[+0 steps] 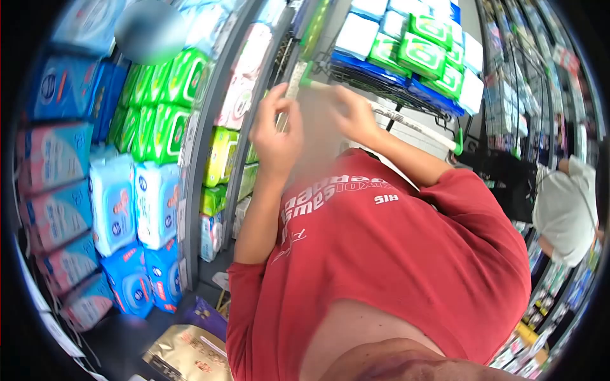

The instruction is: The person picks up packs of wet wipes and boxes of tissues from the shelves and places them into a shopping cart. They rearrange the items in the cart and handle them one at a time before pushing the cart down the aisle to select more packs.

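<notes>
Between packed shelf (190, 159) and wire rack (394, 95), tight room; your hands, left hand (276, 140) and right hand (356, 114), pinch thin pale strip (293, 81), green-tipped.

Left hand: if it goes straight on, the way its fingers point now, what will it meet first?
The left hand points up at the strip, which its fingers pinch. Beyond the strip it would probably meet the dark shelf post, though depth is unclear here.
</notes>
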Motion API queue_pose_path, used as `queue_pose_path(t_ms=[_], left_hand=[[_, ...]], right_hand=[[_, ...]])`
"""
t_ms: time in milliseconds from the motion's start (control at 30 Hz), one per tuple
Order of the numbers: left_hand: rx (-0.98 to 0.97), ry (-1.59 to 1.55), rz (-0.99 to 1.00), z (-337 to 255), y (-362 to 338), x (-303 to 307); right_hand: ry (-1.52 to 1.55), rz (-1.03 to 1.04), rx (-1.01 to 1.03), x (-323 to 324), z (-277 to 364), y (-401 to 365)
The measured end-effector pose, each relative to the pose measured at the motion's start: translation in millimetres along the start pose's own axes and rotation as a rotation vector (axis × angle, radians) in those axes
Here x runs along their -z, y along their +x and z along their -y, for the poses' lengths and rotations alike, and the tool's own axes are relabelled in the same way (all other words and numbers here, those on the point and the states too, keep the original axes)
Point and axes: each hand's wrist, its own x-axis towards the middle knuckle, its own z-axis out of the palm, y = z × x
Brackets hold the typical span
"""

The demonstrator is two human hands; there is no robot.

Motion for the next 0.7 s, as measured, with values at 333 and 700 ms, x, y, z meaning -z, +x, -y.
queue_pose_path(t_ms=[333,700], left_hand=[[-0.229,0.371,0.638,111,-23,-121],[-0.288,0.449,0.705,130,-28,-117]], right_hand=[[-0.648,-0.382,-0.302,99,-121,-118],[-1.130,-0.490,-0.342,105,-184,-128]])
